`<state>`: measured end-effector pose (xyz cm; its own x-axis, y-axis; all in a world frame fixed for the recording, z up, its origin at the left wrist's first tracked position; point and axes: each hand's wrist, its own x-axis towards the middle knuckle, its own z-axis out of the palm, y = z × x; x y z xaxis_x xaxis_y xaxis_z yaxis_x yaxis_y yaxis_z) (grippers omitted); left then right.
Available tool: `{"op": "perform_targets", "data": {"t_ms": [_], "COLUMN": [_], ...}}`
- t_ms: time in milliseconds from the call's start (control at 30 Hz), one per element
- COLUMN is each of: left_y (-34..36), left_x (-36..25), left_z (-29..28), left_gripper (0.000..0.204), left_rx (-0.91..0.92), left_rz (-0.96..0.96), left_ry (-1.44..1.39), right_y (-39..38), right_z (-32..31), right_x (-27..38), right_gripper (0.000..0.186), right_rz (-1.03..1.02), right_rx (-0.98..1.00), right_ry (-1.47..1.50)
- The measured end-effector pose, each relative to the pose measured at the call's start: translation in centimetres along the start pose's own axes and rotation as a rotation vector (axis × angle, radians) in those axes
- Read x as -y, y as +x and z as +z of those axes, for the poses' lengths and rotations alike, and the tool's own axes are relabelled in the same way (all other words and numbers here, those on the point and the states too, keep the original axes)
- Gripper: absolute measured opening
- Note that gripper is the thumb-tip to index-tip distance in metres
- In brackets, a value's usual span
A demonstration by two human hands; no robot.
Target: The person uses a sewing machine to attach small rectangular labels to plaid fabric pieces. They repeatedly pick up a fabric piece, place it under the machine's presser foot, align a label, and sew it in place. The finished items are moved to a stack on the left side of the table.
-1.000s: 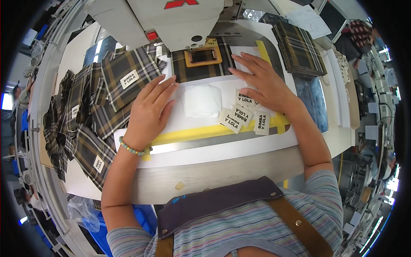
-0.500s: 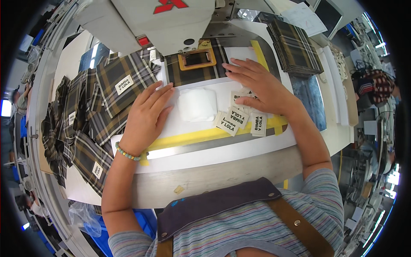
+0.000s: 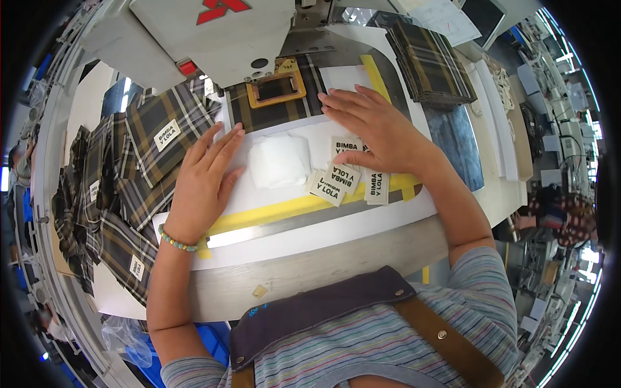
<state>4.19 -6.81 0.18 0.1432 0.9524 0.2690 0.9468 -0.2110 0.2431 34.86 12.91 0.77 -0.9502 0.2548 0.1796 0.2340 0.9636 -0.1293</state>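
My left hand [image 3: 200, 181] rests palm down, fingers apart, on the white board [image 3: 259, 252] at the lower left of a dark plaid fabric piece [image 3: 249, 113]. My right hand [image 3: 375, 136] lies open at the fabric's right, its thumb on scattered cream labels [image 3: 375, 187] with dark print. An orange rectangular frame [image 3: 294, 87] sits on the plaid under a white sewing machine head [image 3: 213, 42]. A pad of soft white material [image 3: 278, 161] lies between my hands. Yellow tape [image 3: 252, 213] runs along the board.
Loose plaid pieces [image 3: 142, 161] with sewn labels cover the left side. A neat plaid stack [image 3: 430, 64] stands at the back right, near papers [image 3: 433, 16]. A blue bin [image 3: 210, 336] is below the table. A person in checked clothing [image 3: 576, 220] is at the far right, among other workstations.
The view has shifted, moving the scene leftward in the frame. Both my hands stay open in nearly the same places on the board. The person at the far right has changed position.
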Motion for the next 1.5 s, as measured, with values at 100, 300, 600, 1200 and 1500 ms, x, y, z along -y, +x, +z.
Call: {"op": "perform_targets", "data": {"t_ms": [100, 300, 600, 1200, 1500], "left_y": [0.0, 0.1, -0.1, 4.3, 3.8], "left_x": [0.2, 0.2, 0.5, -5.8, -5.1], "left_z": [-0.1, -0.2, 0.2, 1.3, 2.1], "left_gripper": [0.06, 0.058, 0.058, 0.031, 0.023], "left_rx": [-0.03, -0.057, -0.078, 0.162, 0.052], "left_rz": [0.015, 0.022, 0.024, -0.428, -0.336], "left_ry": [-0.021, -0.015, -0.052, -1.504, -0.95], "right_y": [0.0, -0.4, -1.6, 1.8, 3.1], "right_z": [0.3, -1.3, -4.7, -3.3, -3.9], "right_x": [-0.7, -2.4, -1.8, 4.7, 4.5], "right_gripper": [0.072, 0.042, 0.018, 0.02, 0.019], "right_rz": [-0.009, 0.081, 0.092, -0.428, 0.185], "right_rx": [-0.033, -0.175, -0.074, -0.443, -0.234], "right_ry": [0.057, 0.065, -0.097, -0.249, 0.626]}}
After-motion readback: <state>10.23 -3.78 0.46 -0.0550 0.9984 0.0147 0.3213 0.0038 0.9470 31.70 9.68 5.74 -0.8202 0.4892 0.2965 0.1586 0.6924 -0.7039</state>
